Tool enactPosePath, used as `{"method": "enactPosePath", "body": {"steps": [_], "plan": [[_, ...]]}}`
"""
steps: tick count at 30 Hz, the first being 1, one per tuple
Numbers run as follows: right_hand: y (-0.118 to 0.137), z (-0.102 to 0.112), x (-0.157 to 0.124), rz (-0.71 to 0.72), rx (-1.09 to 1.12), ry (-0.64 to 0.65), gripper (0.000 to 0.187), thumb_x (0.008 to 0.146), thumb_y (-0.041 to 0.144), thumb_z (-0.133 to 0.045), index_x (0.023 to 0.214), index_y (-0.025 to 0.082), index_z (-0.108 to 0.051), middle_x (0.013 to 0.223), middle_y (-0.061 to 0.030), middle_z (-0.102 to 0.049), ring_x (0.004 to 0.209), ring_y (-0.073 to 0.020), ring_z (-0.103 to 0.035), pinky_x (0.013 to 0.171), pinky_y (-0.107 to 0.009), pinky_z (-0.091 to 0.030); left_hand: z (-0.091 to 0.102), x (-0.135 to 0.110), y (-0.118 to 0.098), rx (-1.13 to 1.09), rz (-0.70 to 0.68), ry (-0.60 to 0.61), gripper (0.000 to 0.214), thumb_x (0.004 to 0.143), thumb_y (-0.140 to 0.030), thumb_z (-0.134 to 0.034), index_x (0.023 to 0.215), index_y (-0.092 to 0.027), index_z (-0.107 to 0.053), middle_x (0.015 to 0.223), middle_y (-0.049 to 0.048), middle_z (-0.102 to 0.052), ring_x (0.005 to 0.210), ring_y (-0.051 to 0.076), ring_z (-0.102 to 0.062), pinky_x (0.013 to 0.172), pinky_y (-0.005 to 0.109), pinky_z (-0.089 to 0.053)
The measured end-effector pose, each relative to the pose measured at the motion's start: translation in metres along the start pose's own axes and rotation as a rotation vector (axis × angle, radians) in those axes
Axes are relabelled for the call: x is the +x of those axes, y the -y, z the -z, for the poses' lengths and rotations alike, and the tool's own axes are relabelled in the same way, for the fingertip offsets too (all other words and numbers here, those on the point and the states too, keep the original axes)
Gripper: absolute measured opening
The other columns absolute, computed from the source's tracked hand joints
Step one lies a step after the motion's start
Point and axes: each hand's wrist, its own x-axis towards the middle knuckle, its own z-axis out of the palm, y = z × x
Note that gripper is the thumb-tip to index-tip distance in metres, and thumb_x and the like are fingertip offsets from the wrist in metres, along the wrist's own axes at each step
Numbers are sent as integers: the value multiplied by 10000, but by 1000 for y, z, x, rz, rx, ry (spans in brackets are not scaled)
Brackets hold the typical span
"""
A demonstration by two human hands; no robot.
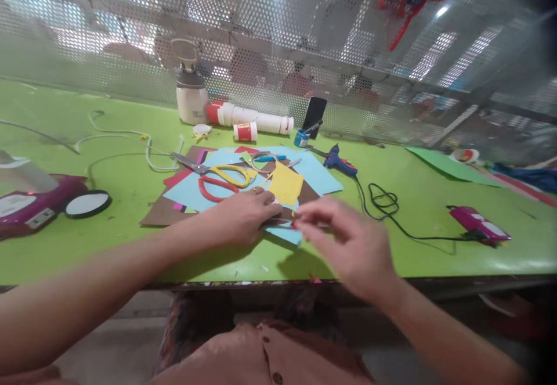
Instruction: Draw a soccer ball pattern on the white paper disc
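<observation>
Buttoned shirt (243, 356), bottom centre. Left hand (246, 215) rests on paper pile (185, 190), centre; grip hidden. Right hand (348, 240), right of centre, fingertips pinched; contents cannot be told. Yellow paper (287, 183) just above hands. Apparent step: fine paper handwork; next move likely needs steady left hand.

I count: hands, two, left (243, 215) and right (352, 245); yellow sheet (286, 183), one; scissors (203, 170), one pair; glue gun (342, 163), one; phone (314, 112), one; jar (301, 139), one; sprayer (192, 100), one; purple power strips (58, 195) (481, 225), two.
</observation>
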Motion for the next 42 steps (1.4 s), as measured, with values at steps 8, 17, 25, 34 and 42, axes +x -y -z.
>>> {"method": "enactPosePath", "body": {"steps": [8,17,25,34,42], "plan": [[-79,34,47,-469,206,8,249,677,318,-797,823,135,-713,681,-27,-708,559,-120,-615,550,-274,-520,3,1,-11,-165,91,-12,527,937,-503,-516,1373,-206,-509,1196,151,-643,1077,307,-614,891,425,-488],[-76,15,57,-583,294,263,159,701,218,-757,829,144,-700,615,2,-670,547,-119,-609,531,-247,-504,-15,10,-3,-317,249,-116,486,872,-281,-646,1325,-226,-478,1240,88,-552,900,181,-641,807,329,-523],[-81,-7,50,-532,159,373,54,743,118,-690,777,153,-714,698,-23,-707,631,-154,-632,602,-288,-491,-14,19,-11,-453,398,-65,678,783,-324,-722,1379,-176,-434,1161,100,-637,1083,303,-597,873,437,-494],[-80,-4,42,-305,51,301,151,837,60,-646,890,131,-769,866,-51,-684,776,-151,-619,697,-287,-470,-25,13,-8,-504,366,-101,728,824,-246,-689,1454,-214,-324,1232,71,-645,1161,270,-565,939,418,-474],[-77,15,38,-155,-91,371,113,881,90,-643,867,137,-746,830,-38,-637,756,-144,-592,663,-281,-456,-21,6,-6,-531,344,-92,678,876,-244,-652,1445,-296,-287,1292,-10,-639,1136,192,-583,936,337,-471]]}}
